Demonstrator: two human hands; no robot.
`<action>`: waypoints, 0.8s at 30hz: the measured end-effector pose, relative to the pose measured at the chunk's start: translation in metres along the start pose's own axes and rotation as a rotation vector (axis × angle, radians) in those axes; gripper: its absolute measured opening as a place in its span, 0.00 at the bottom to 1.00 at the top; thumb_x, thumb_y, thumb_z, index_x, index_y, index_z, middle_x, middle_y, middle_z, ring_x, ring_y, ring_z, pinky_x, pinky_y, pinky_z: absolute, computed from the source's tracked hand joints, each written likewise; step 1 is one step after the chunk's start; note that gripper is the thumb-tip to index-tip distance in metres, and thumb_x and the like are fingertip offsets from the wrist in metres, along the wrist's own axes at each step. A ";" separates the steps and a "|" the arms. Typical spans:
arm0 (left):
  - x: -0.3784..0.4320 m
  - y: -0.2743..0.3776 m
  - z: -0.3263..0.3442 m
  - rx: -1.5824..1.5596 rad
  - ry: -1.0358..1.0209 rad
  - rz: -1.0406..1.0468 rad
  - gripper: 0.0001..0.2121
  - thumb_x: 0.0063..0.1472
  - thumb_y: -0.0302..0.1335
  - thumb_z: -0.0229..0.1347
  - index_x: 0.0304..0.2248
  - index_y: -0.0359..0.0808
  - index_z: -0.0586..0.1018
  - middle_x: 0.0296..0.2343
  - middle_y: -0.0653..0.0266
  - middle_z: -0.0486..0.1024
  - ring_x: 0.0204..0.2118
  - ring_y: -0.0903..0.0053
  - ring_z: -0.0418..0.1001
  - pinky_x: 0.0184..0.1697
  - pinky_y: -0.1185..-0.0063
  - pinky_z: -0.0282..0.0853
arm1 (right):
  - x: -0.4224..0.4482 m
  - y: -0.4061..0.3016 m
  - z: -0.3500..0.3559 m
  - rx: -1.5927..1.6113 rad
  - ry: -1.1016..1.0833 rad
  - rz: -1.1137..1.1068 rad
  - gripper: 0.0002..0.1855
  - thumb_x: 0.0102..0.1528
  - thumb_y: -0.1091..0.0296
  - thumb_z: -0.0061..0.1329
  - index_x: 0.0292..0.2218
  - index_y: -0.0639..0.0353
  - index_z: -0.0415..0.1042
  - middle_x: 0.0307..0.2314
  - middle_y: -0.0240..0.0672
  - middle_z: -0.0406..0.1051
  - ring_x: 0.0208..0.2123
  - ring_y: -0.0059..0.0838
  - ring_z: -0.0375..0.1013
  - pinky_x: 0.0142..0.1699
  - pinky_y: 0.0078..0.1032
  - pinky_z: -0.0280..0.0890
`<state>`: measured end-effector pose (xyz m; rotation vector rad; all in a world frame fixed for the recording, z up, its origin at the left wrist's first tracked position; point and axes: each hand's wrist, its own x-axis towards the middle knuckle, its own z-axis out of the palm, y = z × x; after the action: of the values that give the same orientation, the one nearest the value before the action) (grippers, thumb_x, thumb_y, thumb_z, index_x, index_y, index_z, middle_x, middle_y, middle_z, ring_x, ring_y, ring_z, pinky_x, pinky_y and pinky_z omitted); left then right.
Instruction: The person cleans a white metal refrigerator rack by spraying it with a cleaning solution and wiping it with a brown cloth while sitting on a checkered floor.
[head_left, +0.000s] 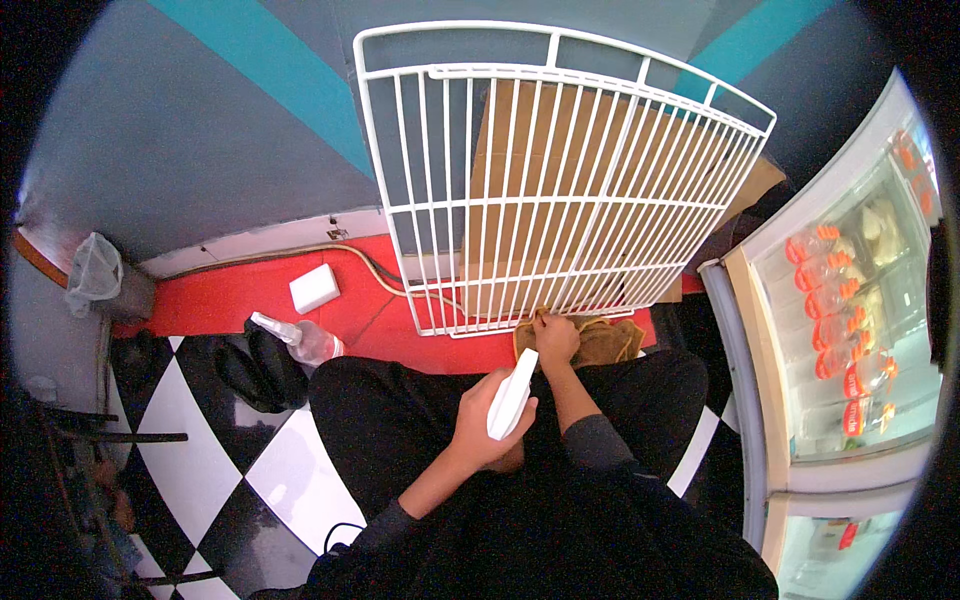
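Observation:
My left hand (480, 420) grips a long, narrow white plastic object (513, 397), whose exact kind I cannot tell, above my lap. Farther forward, my right hand (556, 341) pinches a brown cloth (611, 339) with an orange edge, close to the bottom rail of a white wire shelf (562, 201). The shelf stands upright on a red floor strip (375, 315), leaning back toward the grey wall. Behind its bars is a sheet of brown cardboard (525, 150). Part of the cloth is hidden by my hand and knee.
Left of my knee are a clear spray bottle (319, 343), a white sponge-like block (315, 289) and a black item (262, 375). A cable (360, 259) runs along the wall. A lined bin (131, 292) stands far left. At right is a glass-fronted refrigerator (772, 375) containing bottles.

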<state>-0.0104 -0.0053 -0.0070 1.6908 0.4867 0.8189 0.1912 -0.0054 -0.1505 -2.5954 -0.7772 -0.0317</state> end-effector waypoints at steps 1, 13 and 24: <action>0.001 0.001 0.000 0.025 0.003 0.017 0.10 0.48 0.21 0.56 0.32 0.32 0.70 0.24 0.64 0.71 0.26 0.81 0.70 0.32 0.82 0.66 | 0.001 0.000 0.002 -0.063 -0.055 0.030 0.14 0.46 0.54 0.49 0.25 0.56 0.76 0.22 0.44 0.71 0.26 0.46 0.71 0.31 0.38 0.66; -0.015 -0.001 0.000 0.070 0.019 0.122 0.15 0.46 0.25 0.58 0.35 0.32 0.70 0.22 0.57 0.70 0.24 0.65 0.72 0.28 0.76 0.67 | -0.002 -0.007 -0.027 0.473 0.299 -0.207 0.10 0.48 0.66 0.48 0.24 0.67 0.71 0.20 0.44 0.68 0.23 0.42 0.69 0.29 0.30 0.62; -0.012 0.001 0.001 0.051 -0.007 0.105 0.14 0.46 0.24 0.58 0.34 0.32 0.70 0.23 0.58 0.70 0.24 0.68 0.72 0.28 0.77 0.67 | 0.010 -0.042 -0.037 0.586 0.280 -0.041 0.11 0.50 0.64 0.46 0.26 0.63 0.73 0.21 0.45 0.69 0.23 0.44 0.69 0.29 0.32 0.61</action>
<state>-0.0178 -0.0141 -0.0097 1.7771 0.4199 0.8831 0.1809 0.0164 -0.0986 -1.9681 -0.6213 -0.1521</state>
